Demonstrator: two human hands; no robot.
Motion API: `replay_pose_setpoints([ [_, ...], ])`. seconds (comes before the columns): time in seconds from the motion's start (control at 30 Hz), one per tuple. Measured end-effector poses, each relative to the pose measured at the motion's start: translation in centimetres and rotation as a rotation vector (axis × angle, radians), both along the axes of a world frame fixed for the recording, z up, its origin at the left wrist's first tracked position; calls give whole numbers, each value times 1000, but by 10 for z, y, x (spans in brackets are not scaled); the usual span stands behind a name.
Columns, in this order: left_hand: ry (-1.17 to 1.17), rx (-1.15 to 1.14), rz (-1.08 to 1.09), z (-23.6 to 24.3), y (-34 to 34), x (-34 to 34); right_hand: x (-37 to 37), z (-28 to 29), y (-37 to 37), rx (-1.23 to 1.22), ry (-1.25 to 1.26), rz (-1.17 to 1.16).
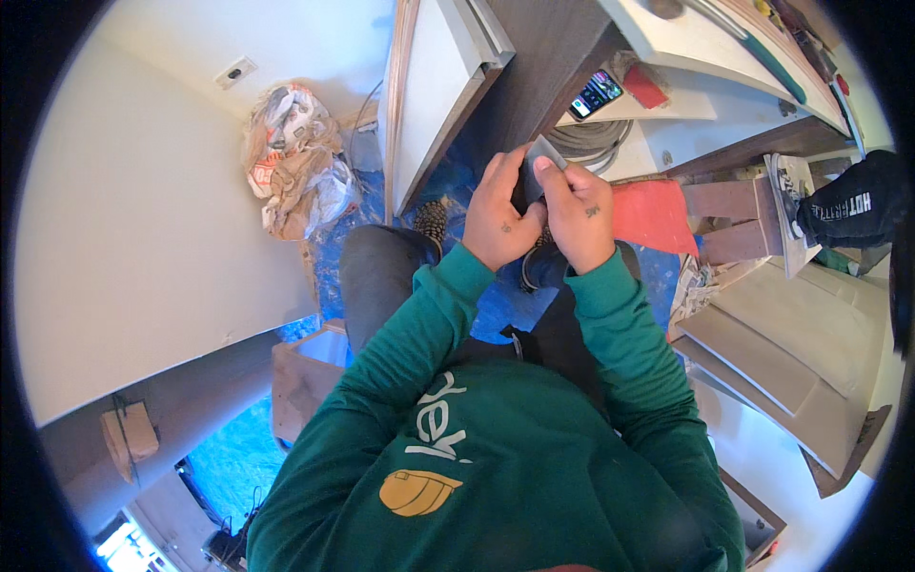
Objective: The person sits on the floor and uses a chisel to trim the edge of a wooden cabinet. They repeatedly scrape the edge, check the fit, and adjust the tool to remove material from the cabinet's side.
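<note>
My left hand [501, 212] and my right hand [583, 217] are close together in front of me, both closed on a small folded grey sheet [545, 151]. It looks like sandpaper, with a pale upper face and a darker side. My right thumb presses on its pale face, and the left fingers wrap its other edge. Just beyond the hands is a cabinet with a dark wooden side [534, 71]. Inside it, a coil of grey hose or cable [593, 143] and a lit phone [597, 93] lie on a white shelf. A red sheet [654, 215] is right of my right hand.
A white panel [434, 86] stands upright at the cabinet's left. Crumpled plastic bags [297, 162] lie by the wall. Blue sheeting [491, 315] covers the floor. Stacked beige panels [791, 334], a wooden box [729, 219] and a black cloth [853, 202] are at the right.
</note>
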State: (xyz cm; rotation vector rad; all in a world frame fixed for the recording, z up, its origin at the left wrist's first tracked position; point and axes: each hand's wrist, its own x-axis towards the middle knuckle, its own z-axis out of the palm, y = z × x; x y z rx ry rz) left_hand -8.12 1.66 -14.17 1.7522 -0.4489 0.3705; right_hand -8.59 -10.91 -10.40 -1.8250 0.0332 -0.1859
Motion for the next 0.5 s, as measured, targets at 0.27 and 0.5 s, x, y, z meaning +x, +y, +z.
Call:
replay_pose_setpoints([
  [0.27, -62, 8, 140, -19, 1, 43, 32, -7, 10, -97, 30, -17],
  [0.5, -11, 24, 129, -31, 1, 56, 46, -14, 7, -157, 51, -37],
])
